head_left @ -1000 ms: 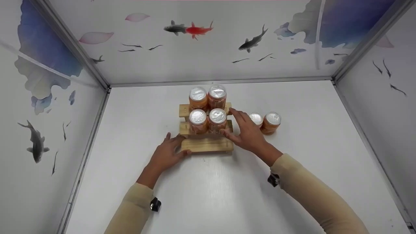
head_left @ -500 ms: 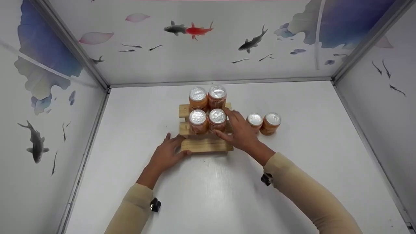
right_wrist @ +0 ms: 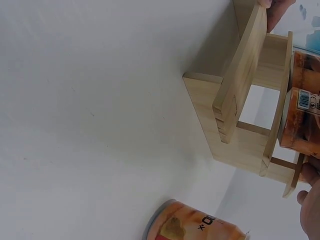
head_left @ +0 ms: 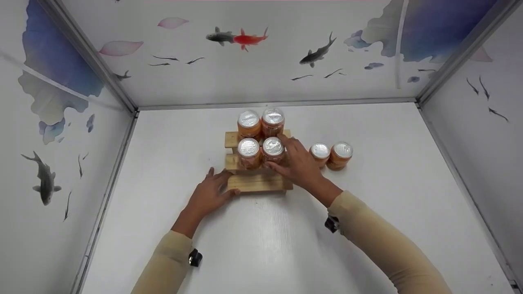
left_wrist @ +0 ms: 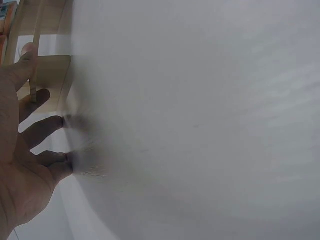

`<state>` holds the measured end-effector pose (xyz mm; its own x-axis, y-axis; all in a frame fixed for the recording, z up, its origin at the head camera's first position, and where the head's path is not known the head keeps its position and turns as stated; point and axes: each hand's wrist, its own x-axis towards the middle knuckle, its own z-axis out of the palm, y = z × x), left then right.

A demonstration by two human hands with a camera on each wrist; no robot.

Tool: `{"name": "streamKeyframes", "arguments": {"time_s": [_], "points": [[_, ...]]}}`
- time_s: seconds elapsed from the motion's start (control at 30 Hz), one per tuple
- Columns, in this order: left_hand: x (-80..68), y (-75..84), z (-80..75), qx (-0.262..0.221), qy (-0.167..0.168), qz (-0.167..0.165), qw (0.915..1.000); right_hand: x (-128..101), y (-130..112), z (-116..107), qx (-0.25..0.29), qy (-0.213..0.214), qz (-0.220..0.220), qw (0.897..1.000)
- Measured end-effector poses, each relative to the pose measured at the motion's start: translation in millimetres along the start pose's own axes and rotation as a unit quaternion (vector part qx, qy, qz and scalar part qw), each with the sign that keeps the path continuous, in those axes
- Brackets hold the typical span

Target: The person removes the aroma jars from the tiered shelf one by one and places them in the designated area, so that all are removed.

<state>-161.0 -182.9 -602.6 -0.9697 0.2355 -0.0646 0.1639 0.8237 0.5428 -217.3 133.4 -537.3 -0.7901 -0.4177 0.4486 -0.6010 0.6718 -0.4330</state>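
Observation:
A three-step wooden rack [head_left: 259, 183] stands on the white table. My left hand [head_left: 208, 194] holds the left end of its lowest step, thumb and forefinger on either side of the board [left_wrist: 36, 65]. My right hand [head_left: 300, 165] curls round the right can [head_left: 273, 147] on the middle step, thumb in front and fingers on its far side. Beside it is another orange can [head_left: 249, 148] with a silver top. Two more cans, one at the left [head_left: 249, 119] and one at the right [head_left: 273, 117], stand upright on the top step.
Right of the rack, two cans stand upright side by side on the table, a nearer-in can [head_left: 319, 152] and an outer can [head_left: 341, 153]. White walls [head_left: 261, 81] printed with fish enclose the table at the back and both sides.
My right hand has moved left from beside the rack and closed round the right can on the middle step. The left hand and the cans have stayed in place.

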Motion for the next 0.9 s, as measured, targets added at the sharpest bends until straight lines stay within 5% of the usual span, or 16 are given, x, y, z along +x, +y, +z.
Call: {"name": "streamKeyframes", "arguments": {"time_s": [0.43, 0.9], "points": [[1.0, -0.9, 0.3, 0.003, -0.001, 0.007, 1.0000, -0.4, -2.2, -1.7, 0.004, -0.003, 0.010, 1.000], [0.6, 0.4, -0.1, -0.004, -0.011, -0.023, 0.9997, -13.4, 5.0, -9.3, 0.008, 0.027, 0.005, 1.000]]}}
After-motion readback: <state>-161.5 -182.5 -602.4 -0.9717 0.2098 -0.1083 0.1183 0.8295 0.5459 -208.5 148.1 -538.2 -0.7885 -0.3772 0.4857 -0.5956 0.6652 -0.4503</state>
